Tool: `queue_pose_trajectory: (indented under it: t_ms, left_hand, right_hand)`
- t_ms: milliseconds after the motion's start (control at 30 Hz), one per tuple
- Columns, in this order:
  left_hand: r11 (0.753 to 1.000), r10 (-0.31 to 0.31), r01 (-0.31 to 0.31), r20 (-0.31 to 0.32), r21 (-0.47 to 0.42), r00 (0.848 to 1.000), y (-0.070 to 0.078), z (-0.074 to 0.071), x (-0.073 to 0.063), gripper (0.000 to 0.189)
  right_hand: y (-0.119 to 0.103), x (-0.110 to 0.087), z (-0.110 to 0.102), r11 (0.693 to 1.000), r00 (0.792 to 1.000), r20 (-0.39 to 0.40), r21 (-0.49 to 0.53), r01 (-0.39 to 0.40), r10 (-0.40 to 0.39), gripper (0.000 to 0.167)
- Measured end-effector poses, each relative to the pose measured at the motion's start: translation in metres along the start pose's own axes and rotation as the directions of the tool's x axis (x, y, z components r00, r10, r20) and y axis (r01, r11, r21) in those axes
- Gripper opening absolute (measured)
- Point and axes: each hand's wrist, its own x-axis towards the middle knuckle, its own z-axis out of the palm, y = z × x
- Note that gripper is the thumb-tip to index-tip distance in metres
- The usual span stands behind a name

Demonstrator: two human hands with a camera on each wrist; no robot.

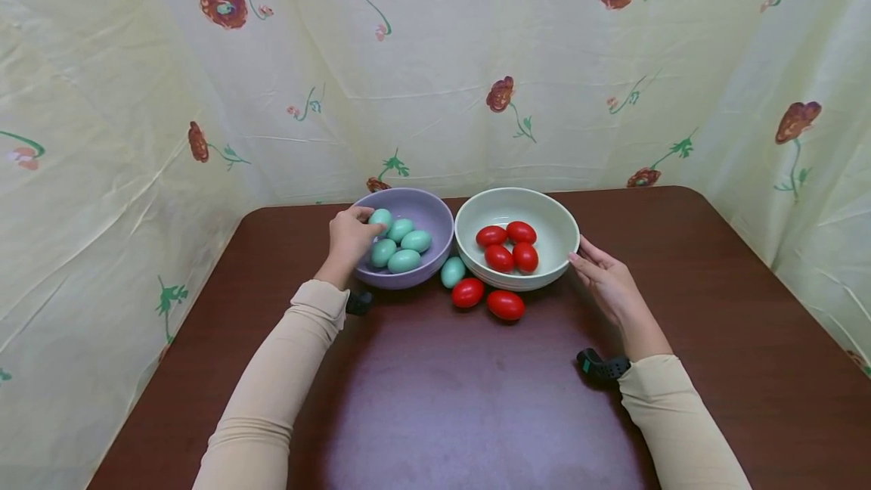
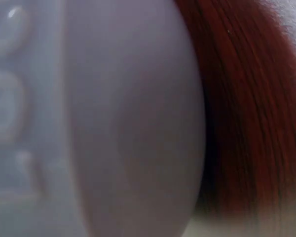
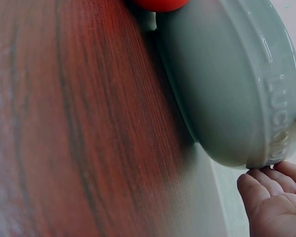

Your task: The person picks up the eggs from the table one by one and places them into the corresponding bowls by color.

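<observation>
My left hand (image 1: 350, 237) reaches over the left side of a purple bowl (image 1: 435, 221) and pinches a teal egg (image 1: 382, 219) between thumb and fingers. Several more teal eggs (image 1: 404, 261) lie in that bowl. On the right, my right hand (image 1: 609, 282) holds the rim of a pale green bowl (image 1: 561, 229), with its fingertips against the outer side in the right wrist view. Several red eggs (image 1: 500, 258) sit inside it. In the left wrist view the purple bowl's side (image 2: 138, 118) fills much of the picture and hides the left hand.
One teal egg (image 1: 453, 272) lies on the brown table (image 1: 476, 414) at the gap between the bowls. Two red eggs, one left (image 1: 467, 293) and one right (image 1: 506, 305), lie before the pale green bowl. A flowered curtain (image 1: 435, 119) hangs behind the table.
</observation>
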Motion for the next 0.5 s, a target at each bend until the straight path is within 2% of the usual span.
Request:
queue_pose_trajectory:
  t_ms: [233,500]
  left_hand:
    - [0.999,0.017,-0.017,-0.006,0.051,1.000,-0.0021,0.0036,0.0026,0.044]
    - [0.994,0.008,-0.012,0.032,0.112,0.999,-0.0020,0.0044,0.0003,0.042]
  right_hand:
    - [-0.0001,-0.0005,-0.0011,1.000,1.000,0.006,-0.004,0.011,-0.011,0.076]
    - [-0.0006,-0.0011,-0.0007,1.000,1.000,0.004,-0.010,0.007,-0.007,0.076]
